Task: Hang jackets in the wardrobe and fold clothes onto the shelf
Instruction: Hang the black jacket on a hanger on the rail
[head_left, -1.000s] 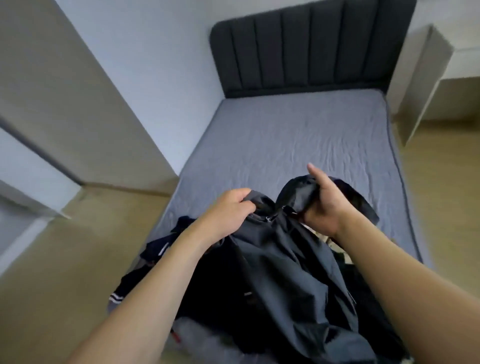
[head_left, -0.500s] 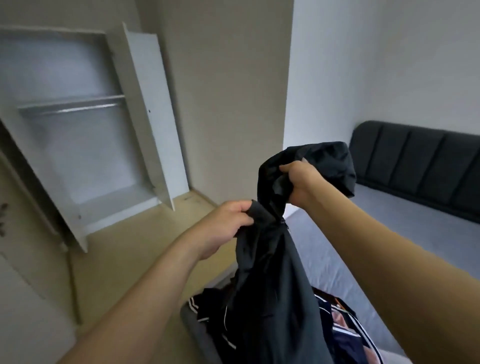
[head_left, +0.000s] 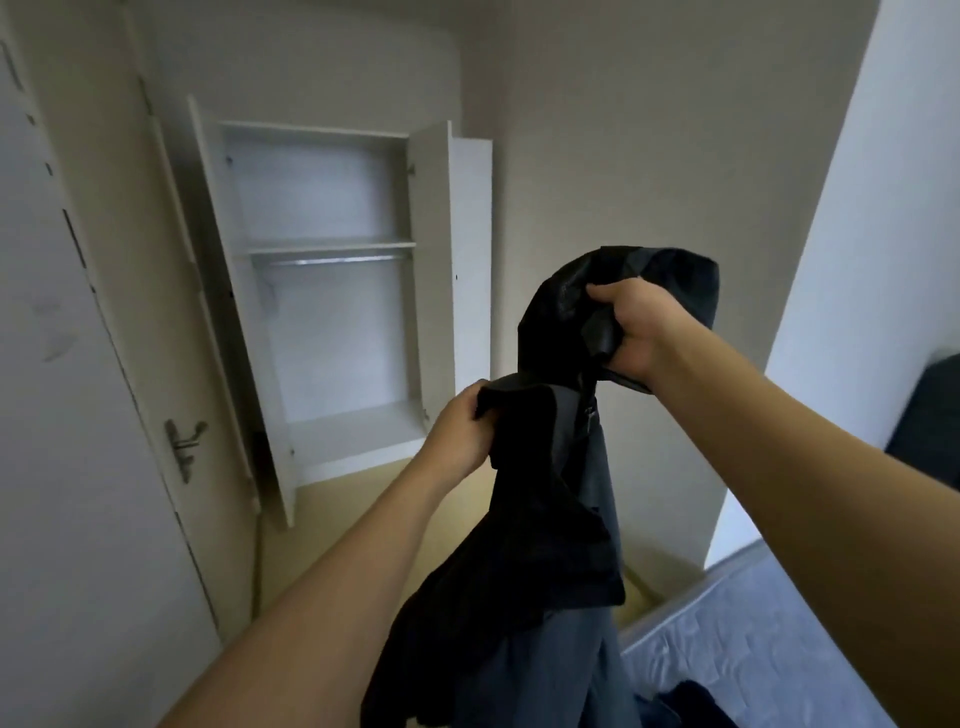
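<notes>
A dark grey jacket (head_left: 524, 582) hangs in the air in front of me. My left hand (head_left: 460, 434) grips it at the collar edge. Higher and to the right, my right hand (head_left: 631, 332) grips its hood. The white wardrobe (head_left: 332, 332) stands ahead at the left with both doors open. Inside it a shelf (head_left: 332, 245) sits above a metal hanging rail (head_left: 335, 260), and nothing hangs on the rail. More dark clothes (head_left: 685, 701) lie on the bed at the bottom right.
A closed room door with a metal handle (head_left: 183, 441) fills the left side. The grey bed (head_left: 769, 639) lies at the lower right, with its dark headboard (head_left: 930, 415) at the right edge. Yellowish floor (head_left: 363, 499) stretches between me and the wardrobe.
My view has swung left from the bed to face the open wardrobe. Both hands have lifted the jacket off the bed and now hold it higher in the air.
</notes>
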